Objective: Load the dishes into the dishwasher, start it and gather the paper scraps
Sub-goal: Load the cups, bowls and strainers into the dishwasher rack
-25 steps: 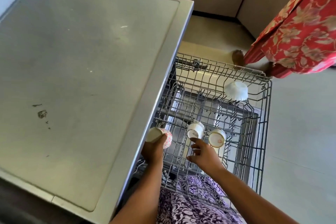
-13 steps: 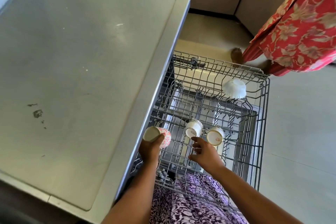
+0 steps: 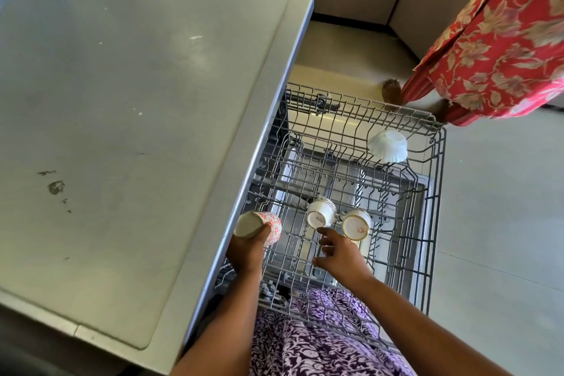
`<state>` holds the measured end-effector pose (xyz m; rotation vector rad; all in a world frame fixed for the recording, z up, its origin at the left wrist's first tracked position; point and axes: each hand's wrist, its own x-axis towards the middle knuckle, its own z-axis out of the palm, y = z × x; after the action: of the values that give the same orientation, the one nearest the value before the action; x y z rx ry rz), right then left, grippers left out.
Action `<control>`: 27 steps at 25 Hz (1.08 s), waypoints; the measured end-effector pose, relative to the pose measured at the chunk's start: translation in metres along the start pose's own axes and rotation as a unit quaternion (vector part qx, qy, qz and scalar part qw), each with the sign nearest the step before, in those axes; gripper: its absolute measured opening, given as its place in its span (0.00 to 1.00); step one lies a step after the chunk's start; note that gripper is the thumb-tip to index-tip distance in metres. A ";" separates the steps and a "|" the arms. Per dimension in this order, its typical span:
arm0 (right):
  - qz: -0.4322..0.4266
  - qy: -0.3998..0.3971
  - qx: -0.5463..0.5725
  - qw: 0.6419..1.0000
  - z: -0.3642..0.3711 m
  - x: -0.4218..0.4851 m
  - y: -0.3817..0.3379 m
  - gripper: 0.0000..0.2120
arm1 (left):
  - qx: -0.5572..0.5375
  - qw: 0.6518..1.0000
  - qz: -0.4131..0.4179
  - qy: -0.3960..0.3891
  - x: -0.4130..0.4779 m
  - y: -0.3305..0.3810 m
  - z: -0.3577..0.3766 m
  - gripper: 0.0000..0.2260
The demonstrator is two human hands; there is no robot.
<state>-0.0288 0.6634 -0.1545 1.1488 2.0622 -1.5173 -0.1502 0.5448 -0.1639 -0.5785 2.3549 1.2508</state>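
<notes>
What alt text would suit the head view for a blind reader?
A person's left hand holds a pink-patterned cup over a pulled-out dishwasher rack, while the right hand reaches toward a white cup beside a gold-rimmed cup. A white bowl rests at the rack's far side.

The wire rack (image 3: 438,198) before me fills the centre right of the frame. A white fluted bowl (image 3: 388,145) sits upside down near its upper right corner. A patterned cup (image 3: 320,213) and a gold-rimmed cup (image 3: 356,224) rest side by side at lower centre, bases toward me.
</notes>
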 end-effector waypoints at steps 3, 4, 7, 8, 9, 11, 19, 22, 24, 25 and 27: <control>0.000 0.004 -0.002 1.000 0.000 0.001 -0.001 0.32 | -0.012 1.000 0.013 -0.002 -0.002 0.000 -0.004 0.21; -0.001 0.003 -0.003 1.000 0.001 0.001 -0.002 0.32 | -0.004 1.000 0.024 -0.005 -0.004 0.001 -0.006 0.21; -0.002 0.000 -0.006 1.000 0.003 0.000 -0.003 0.32 | 0.027 0.998 0.047 -0.024 -0.004 -0.007 -0.008 0.23; -0.002 0.000 -0.008 1.000 0.003 0.000 -0.003 0.32 | 0.050 0.996 0.058 -0.036 -0.004 -0.012 -0.007 0.27; -0.003 0.001 -0.010 1.000 0.004 0.000 -0.002 0.32 | 0.090 0.992 0.072 -0.048 -0.004 -0.017 -0.005 0.32; -0.003 0.005 -0.013 1.000 0.004 0.000 -0.002 0.32 | 0.132 0.985 0.093 -0.065 -0.005 -0.023 0.000 0.36; 0.020 0.012 -0.009 1.000 0.007 -0.003 0.011 0.32 | 0.202 0.970 0.070 -0.115 0.024 -0.026 0.016 0.40; 0.018 0.009 -0.011 1.000 0.012 -0.004 0.010 0.32 | 0.213 0.965 0.058 -0.143 0.027 -0.026 0.026 0.44; 0.015 0.008 -0.011 1.000 0.013 -0.004 0.009 0.32 | 0.204 0.966 0.041 -0.153 0.031 -0.023 0.030 0.45; 0.014 0.008 -0.011 1.000 0.012 -0.005 0.009 0.32 | 0.206 0.965 0.039 -0.156 0.033 -0.022 0.030 0.46; 0.013 0.012 -0.009 1.000 0.010 -0.005 0.010 0.32 | 0.214 0.963 0.049 -0.159 0.035 -0.023 0.029 0.46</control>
<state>-0.0201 0.6536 -0.1613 1.1877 2.0648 -1.4765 -0.1622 0.5518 -0.2132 -0.1120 2.2913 0.7602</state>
